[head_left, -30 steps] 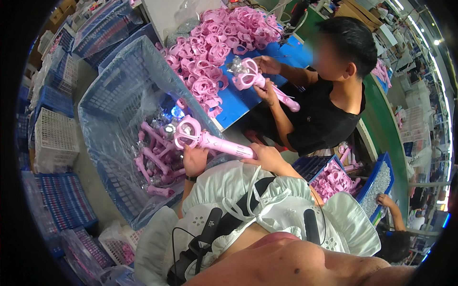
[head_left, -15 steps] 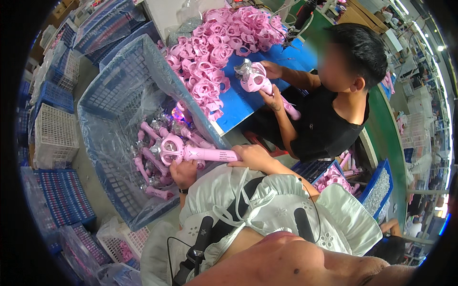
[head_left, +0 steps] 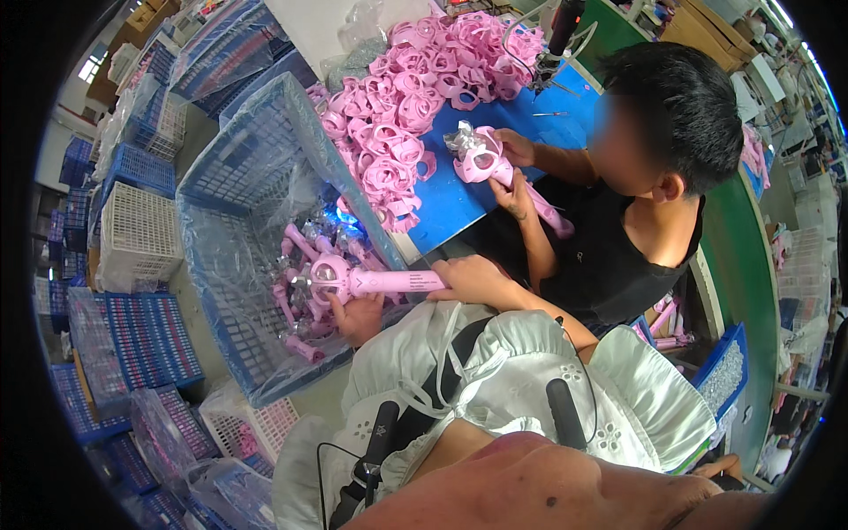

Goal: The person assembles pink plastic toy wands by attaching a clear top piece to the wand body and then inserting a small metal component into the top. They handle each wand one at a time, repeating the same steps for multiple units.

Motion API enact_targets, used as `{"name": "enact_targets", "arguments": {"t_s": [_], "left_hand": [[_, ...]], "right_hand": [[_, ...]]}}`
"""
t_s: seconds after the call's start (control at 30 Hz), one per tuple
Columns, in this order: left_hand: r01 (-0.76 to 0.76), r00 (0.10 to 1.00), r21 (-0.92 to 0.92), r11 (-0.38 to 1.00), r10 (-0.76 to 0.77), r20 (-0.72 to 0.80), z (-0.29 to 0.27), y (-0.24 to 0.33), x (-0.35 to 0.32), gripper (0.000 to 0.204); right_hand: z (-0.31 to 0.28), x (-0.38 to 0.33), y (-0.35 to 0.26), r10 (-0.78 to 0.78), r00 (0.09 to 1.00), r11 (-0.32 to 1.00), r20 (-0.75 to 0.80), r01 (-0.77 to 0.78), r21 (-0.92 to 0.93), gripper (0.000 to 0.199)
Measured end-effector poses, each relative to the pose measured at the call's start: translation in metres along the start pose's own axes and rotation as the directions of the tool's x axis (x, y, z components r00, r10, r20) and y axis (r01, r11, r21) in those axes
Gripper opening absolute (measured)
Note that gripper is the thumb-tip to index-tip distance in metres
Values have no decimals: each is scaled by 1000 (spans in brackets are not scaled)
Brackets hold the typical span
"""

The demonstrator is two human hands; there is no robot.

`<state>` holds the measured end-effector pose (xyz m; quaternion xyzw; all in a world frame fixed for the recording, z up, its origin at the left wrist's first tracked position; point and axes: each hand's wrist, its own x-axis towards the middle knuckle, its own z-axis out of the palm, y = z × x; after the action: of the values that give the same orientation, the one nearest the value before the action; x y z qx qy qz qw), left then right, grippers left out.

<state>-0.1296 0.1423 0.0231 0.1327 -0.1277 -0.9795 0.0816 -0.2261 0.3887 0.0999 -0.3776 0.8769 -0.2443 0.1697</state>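
Note:
A pink toy light wand (head_left: 389,282) lies level across the front of my body, its round openwork head to the left above a blue crate. My right hand (head_left: 470,281) is closed around the end of its handle. My left hand (head_left: 357,318) is at the near side of the head, its fingers curled against the frame. Several similar wands with clear tips (head_left: 303,240) lie heaped in the plastic-lined crate (head_left: 231,314), and a blue light (head_left: 340,215) glows among them.
Across from me a co-worker (head_left: 636,203) holds another pink wand (head_left: 486,161) in both hands. Pink openwork frames (head_left: 389,159) are piled on the blue table (head_left: 442,216). Stacked crates (head_left: 141,231) and blue trays (head_left: 146,340) stand at the left.
The whole view has shifted slightly, so the scene sits further right. Both my hands keep hold of the wand. The glow in the crate has turned from pink-purple to blue.

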Motion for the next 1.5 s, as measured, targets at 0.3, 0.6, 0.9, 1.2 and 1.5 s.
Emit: {"name": "enact_targets", "arguments": {"t_s": [0.3,0.6,0.9,1.2,1.5], "left_hand": [[183,947,106,977,-147,-285,-21,-16,12,51],[95,944,165,982,-36,-328,-16,-17,15,47],[24,960,186,982,29,-278,-7,-14,12,44],[50,937,215,975,29,-348,-14,-12,16,51],[51,943,204,978,21,-333,-14,-12,17,50]], "right_hand": [[15,-2,33,88,985,995,149,-94,34,55],[20,8,37,78,986,991,149,-93,95,53],[26,15,32,72,984,987,163,-94,131,53],[28,14,29,90,982,986,166,-111,123,53],[30,13,29,90,984,988,151,-108,112,53]]}}
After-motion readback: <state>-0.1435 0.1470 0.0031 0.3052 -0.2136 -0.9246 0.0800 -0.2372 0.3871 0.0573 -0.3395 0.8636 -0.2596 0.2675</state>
